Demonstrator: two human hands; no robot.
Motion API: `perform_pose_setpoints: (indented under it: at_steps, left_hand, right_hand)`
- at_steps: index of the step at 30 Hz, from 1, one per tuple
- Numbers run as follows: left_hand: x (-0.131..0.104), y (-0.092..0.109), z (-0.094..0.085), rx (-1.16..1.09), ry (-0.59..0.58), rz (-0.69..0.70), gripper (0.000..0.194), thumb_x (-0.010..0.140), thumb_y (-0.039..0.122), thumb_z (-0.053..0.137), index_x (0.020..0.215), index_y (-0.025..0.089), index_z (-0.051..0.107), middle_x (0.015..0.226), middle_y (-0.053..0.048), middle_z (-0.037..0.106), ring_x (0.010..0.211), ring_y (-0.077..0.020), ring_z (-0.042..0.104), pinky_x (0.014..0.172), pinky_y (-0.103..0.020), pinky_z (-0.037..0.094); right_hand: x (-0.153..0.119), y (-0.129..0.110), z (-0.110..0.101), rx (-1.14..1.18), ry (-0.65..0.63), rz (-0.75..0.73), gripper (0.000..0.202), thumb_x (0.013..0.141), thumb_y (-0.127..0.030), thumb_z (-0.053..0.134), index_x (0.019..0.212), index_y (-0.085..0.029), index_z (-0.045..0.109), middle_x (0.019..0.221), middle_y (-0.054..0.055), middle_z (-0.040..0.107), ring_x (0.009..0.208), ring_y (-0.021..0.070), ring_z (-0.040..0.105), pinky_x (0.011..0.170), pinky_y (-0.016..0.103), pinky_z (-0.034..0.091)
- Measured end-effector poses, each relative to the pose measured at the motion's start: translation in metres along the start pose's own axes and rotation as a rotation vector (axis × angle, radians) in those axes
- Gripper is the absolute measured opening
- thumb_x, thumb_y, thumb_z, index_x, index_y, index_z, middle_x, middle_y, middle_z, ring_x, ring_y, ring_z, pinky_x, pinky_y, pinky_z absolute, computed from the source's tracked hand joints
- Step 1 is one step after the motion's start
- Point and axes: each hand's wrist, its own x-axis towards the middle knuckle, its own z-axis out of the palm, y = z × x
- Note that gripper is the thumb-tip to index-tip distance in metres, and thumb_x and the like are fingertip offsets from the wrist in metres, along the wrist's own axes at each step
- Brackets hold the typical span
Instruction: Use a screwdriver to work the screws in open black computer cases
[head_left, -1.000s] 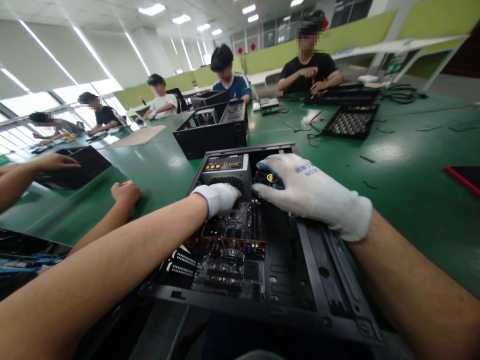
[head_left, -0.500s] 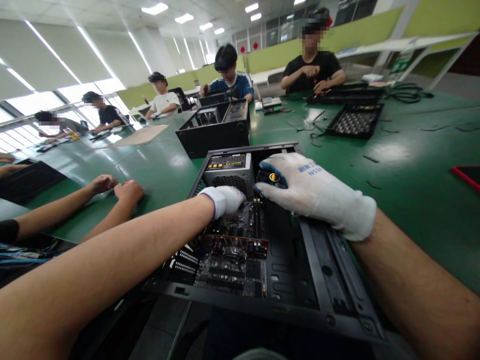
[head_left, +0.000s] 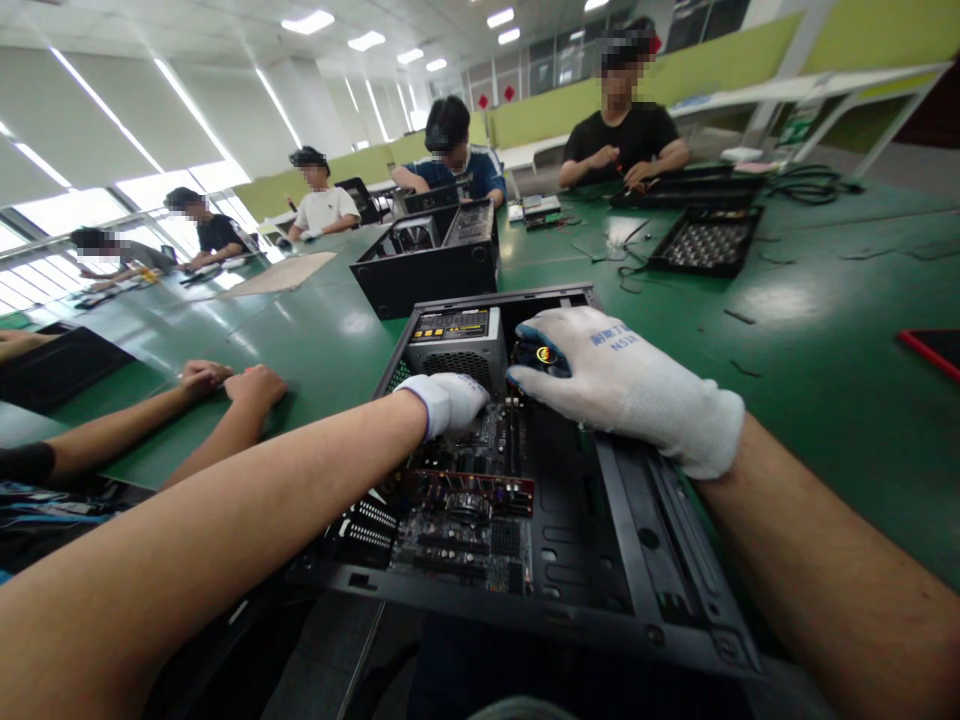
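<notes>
My right white-gloved fingers [head_left: 541, 384] grasp black part with round yellow badge [head_left: 545, 354]; left white-gloved fingers [head_left: 468, 396], grip unclear, over dark circuit board [head_left: 491, 432]. Slip might scratch board.

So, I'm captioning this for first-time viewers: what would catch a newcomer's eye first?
Probably the white-gloved right hand, gripping a dark part with a bright ring emblem, over the open computer case. The left hand, gloved too, reaches in beside the grey power supply. Beyond them, a second open case stands on the green table.
</notes>
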Motion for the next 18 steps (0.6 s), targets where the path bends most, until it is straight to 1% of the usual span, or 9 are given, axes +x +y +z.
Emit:
perform_pose_setpoints:
  at_steps: [6,10,16,18]
  left_hand:
    - [0.0,0.0009,-0.0002,0.008,-0.004,-0.002,0.047,0.082,0.03,0.076,0.127,0.019,0.071,0.135,-0.013,0.071,0.125,-0.0299,0.067,0.11,-0.037,0.052]
    - [-0.0015,0.0021,-0.0017,0.011,-0.01,-0.009,0.047,0.078,0.027,0.079,0.124,0.021,0.072,0.132,-0.011,0.073,0.123,-0.029,0.068,0.109,-0.037,0.053]
    - [0.0002,-0.0003,0.0017,0.006,0.0,-0.003,0.043,0.081,0.027,0.077,0.123,0.017,0.073,0.13,-0.014,0.073,0.12,-0.0302,0.07,0.106,-0.037,0.054]
    - [0.0007,-0.0009,0.0029,0.002,0.008,-0.005,0.045,0.081,0.027,0.077,0.124,0.018,0.072,0.13,-0.014,0.073,0.119,-0.0297,0.07,0.106,-0.037,0.054]
  right_hand:
    - [0.0002,0.0001,0.0006,-0.01,0.009,-0.007,0.053,0.097,-0.053,0.057,0.129,-0.011,0.066,0.128,0.019,0.069,0.119,0.0358,0.062,0.105,0.05,0.048]
    - [0.0001,-0.0003,0.0004,-0.007,0.0,0.0,0.052,0.097,-0.053,0.057,0.128,-0.012,0.067,0.128,0.018,0.069,0.118,0.0358,0.062,0.105,0.05,0.048]
    - [-0.0004,0.0002,0.0007,-0.018,-0.003,0.005,0.053,0.097,-0.054,0.057,0.13,-0.013,0.066,0.128,0.019,0.069,0.119,0.0363,0.062,0.105,0.051,0.048]
    - [-0.0005,0.0001,0.0005,-0.017,-0.003,0.004,0.053,0.097,-0.054,0.057,0.13,-0.013,0.066,0.129,0.019,0.069,0.119,0.0365,0.062,0.105,0.051,0.048]
